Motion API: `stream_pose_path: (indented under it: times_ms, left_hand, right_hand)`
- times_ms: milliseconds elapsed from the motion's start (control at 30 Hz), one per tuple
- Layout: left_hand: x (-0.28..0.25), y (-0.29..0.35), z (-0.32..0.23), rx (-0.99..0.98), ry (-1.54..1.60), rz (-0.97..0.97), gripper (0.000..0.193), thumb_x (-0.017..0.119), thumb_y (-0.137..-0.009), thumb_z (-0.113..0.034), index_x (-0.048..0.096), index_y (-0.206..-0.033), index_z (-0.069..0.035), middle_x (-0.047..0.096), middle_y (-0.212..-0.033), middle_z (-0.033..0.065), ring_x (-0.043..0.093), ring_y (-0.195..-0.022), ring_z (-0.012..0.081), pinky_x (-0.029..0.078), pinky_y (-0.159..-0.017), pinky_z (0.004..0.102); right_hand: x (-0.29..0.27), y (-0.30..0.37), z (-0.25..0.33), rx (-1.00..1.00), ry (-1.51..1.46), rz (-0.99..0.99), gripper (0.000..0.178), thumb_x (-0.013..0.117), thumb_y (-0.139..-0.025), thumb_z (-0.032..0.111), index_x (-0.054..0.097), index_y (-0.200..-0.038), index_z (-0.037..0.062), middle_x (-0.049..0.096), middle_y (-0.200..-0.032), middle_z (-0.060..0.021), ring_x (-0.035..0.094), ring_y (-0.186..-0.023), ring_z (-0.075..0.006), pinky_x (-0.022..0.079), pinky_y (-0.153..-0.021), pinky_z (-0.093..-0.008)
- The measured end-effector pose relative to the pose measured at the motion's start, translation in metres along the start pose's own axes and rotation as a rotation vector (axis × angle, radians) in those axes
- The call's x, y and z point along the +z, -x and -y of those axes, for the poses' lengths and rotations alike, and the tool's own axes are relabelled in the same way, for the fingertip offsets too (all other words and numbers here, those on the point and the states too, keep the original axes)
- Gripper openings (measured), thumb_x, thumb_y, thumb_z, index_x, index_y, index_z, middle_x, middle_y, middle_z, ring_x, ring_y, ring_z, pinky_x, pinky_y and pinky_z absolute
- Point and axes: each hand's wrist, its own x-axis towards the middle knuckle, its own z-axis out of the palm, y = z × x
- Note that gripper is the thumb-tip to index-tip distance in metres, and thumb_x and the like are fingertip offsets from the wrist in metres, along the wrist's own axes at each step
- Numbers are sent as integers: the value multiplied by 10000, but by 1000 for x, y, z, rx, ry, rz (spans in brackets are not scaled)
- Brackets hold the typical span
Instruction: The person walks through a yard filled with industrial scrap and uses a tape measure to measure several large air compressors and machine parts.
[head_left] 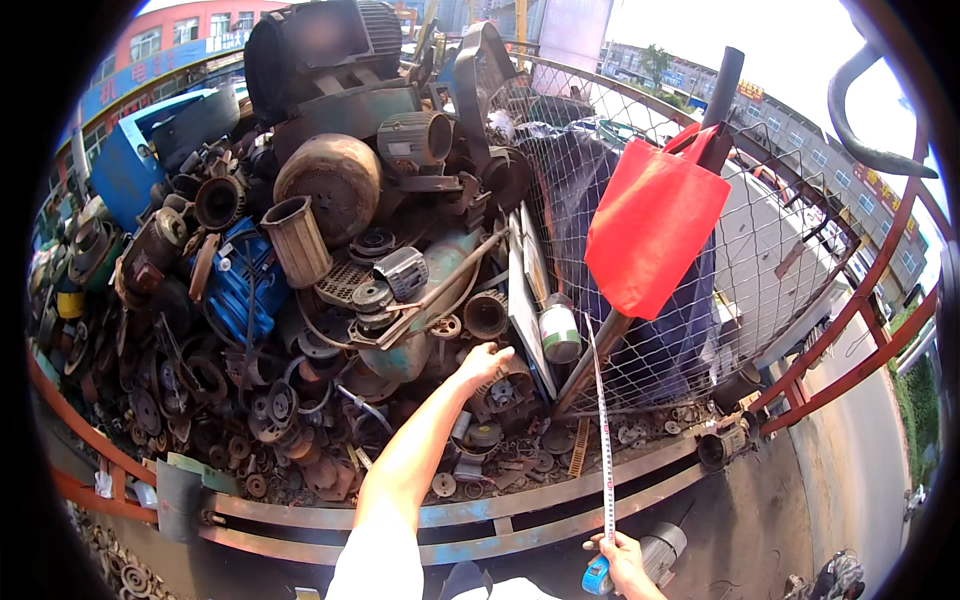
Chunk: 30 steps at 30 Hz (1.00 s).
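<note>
My right hand [624,562], low in the view, is wrapped round a blue tape measure [597,574]. Its pale blade [604,440] runs out straight and away, ending near the wire mesh by the foot of a rusty post. My left arm reaches forward over the scrap heap. There my left hand [484,366] is closed, just above a rusty motor housing [502,396]; what its fingers hold, if anything, is hidden. To the right of that hand lie flat pale panels [528,305] and a white-and-green can [560,332].
A heap of old motors [330,185] and metal parts fills the left and middle. A red bag [655,228] hangs on the slanted post, before wire mesh [770,240]. Rusty rails [570,533] edge the load. One grey motor [664,545] sits beyond my right hand.
</note>
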Motion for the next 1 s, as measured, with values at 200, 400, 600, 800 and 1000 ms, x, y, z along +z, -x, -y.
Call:
stream_pose_path:
  times_ms: [200,400,600,800,1000]
  left_hand:
    - [78,172,291,-644,-65,93,471,682,-825,-401,642,-1042,15,652,-901,136,608,-738,227,488,-623,390]
    - [95,368,412,-887,-129,-40,376,686,-817,-316,672,-915,47,646,-765,144,603,-663,246,479,-609,390]
    - [117,476,427,-952,-106,-109,296,696,-833,-211,655,-977,45,633,-792,96,575,-628,178,478,-563,324]
    - [135,516,445,-830,-208,-29,370,686,-810,-272,676,-1020,32,684,-858,132,642,-735,200,505,-691,305]
    - [174,487,369,-691,-538,178,401,670,-806,-346,689,-1022,-9,691,-950,124,656,-855,231,503,-776,325]
  right_hand:
    - [-25,26,-74,89,314,38,166,507,-915,57,616,-1001,-32,685,-849,-105,652,-764,-141,511,-682,-263]
    - [-49,53,-124,84,190,105,158,513,-905,45,620,-978,-46,670,-813,-84,639,-736,-130,495,-653,-249]
    - [-91,90,-174,139,162,90,175,525,-911,90,629,-959,-42,663,-768,-78,631,-723,-121,484,-646,-236]
    - [-127,138,-253,147,143,10,206,491,-930,115,633,-958,-32,661,-734,-82,613,-649,-118,472,-596,-243]
    - [-183,206,-338,259,65,-202,164,519,-895,80,641,-937,-21,668,-690,-101,610,-569,-121,473,-509,-247]
